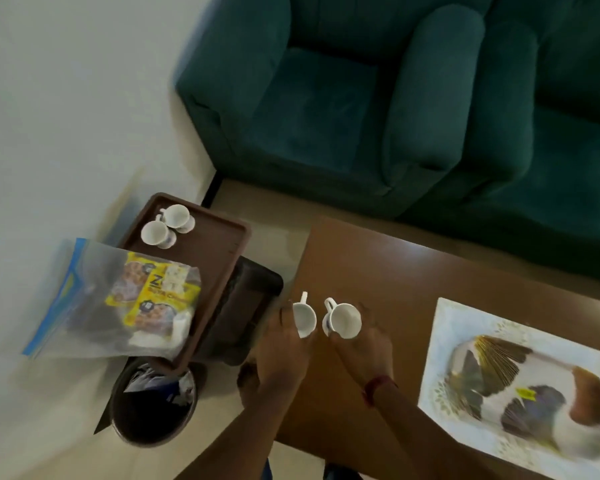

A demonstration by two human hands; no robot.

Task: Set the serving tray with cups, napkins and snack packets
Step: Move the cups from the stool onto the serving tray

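While both hands are hovering at the lower middle of the frame, the person is carrying two white teacups over the near corner of the wooden coffee table (413, 271). Her left hand (281, 348) is gripping one cup (305, 318) by its body, and her right hand (368, 344) is clasping the other cup (343, 321) the same way, handles pointing away. To the left, the brown serving tray (219, 258) is already holding two cups (167, 225) at its far end, with a clear zip bag (94, 299) of yellow snack packets (153, 292) lying across its near end. I judge the cup step is half done; next she needs to be swinging both cups leftward and setting them upright on the bare middle of the tray.
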